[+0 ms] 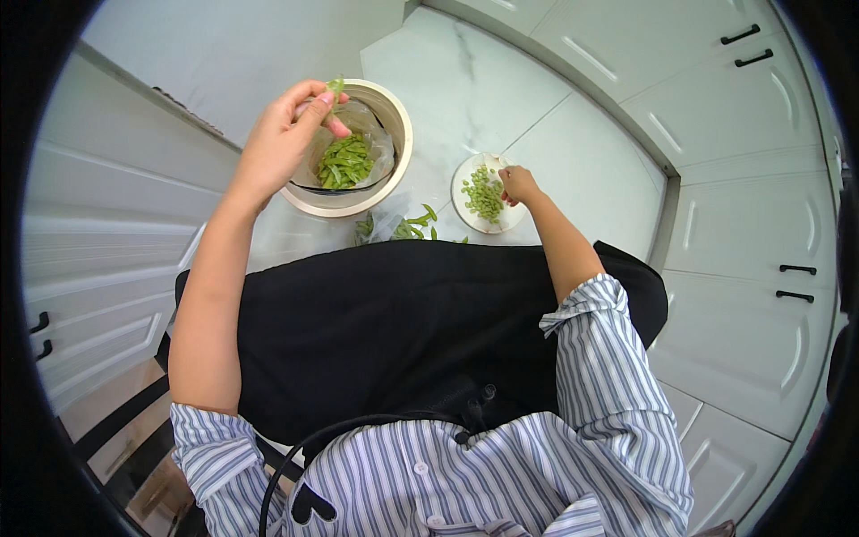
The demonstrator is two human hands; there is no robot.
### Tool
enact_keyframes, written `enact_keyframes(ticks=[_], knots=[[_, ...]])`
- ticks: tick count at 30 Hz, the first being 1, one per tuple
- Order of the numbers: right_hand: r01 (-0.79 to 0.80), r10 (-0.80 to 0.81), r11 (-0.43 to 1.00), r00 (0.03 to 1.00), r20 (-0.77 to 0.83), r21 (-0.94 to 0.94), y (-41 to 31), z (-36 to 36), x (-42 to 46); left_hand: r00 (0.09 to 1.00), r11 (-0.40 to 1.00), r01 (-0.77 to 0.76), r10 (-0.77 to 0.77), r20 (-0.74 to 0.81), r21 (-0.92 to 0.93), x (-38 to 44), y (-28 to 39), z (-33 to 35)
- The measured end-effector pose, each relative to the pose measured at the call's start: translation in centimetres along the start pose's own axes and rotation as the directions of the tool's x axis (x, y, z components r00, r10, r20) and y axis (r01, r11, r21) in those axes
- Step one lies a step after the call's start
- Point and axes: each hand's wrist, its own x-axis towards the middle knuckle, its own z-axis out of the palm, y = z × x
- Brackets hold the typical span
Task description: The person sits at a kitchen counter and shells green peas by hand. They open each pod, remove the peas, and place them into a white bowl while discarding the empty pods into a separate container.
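My left hand (288, 131) pinches a green bean pod (335, 87) between thumb and fingers, above a cream round bin (402, 134). Inside the bin, a clear plastic liner bag (382, 151) holds a heap of green pods (344, 163). Over the right side of a white plate (458, 194) is my right hand (518, 184), fingers curled down. Whether a bean is between those fingers is hidden. Shelled pale green beans (484, 196) are piled on the plate. Whole pods (421, 220) and a clear plastic bag (386, 225) lie on the floor between bin and plate, partly hidden by my lap.
Marbled white floor tiles (436, 74) lie under the bin and plate. White cabinets with black handles (738, 221) line the right side, and more cabinet doors (114, 268) stand at the left. Black cloth (402, 315) covers my lap. A black cable (322, 433) crosses my striped shirt.
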Motion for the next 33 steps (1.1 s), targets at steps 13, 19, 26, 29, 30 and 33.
enact_keyframes(ticks=[13, 19, 26, 29, 30, 33], knots=[[0.776, -0.782, 0.606, 0.621, -0.048, 0.175, -26.9, -5.3, -19.8, 0.988, 0.773, 0.135, -0.152, 0.026, -0.62, 0.1, 2.0, 1.6], [0.794, -0.783, 0.483, 0.58, -0.223, 0.368, -28.2, -3.1, -20.9, 0.995, 0.807, 0.096, -0.102, 0.023, -0.582, -0.8, 3.8, 1.3], [0.647, -0.802, 0.45, 0.596, -0.04, 0.616, -28.2, -3.4, -20.4, 0.993, 0.76, 0.113, -0.069, 0.093, -0.641, -1.5, 3.6, 0.3], [0.679, -0.811, 0.495, 0.585, 0.007, 0.542, -27.9, -4.0, -21.1, 0.991, 0.8, 0.131, -0.086, 0.105, -0.585, -1.7, 3.9, 0.7], [0.699, -0.815, 0.508, 0.58, 0.018, 0.504, -27.8, -4.1, -21.3, 0.988, 0.793, 0.147, -0.096, 0.117, -0.592, -1.8, 3.9, 0.7], [0.739, -0.824, 0.482, 0.565, -0.044, 0.471, -27.5, -3.9, -21.3, 0.984, 0.778, 0.175, -0.111, 0.143, -0.604, -1.7, 3.8, 0.7]])
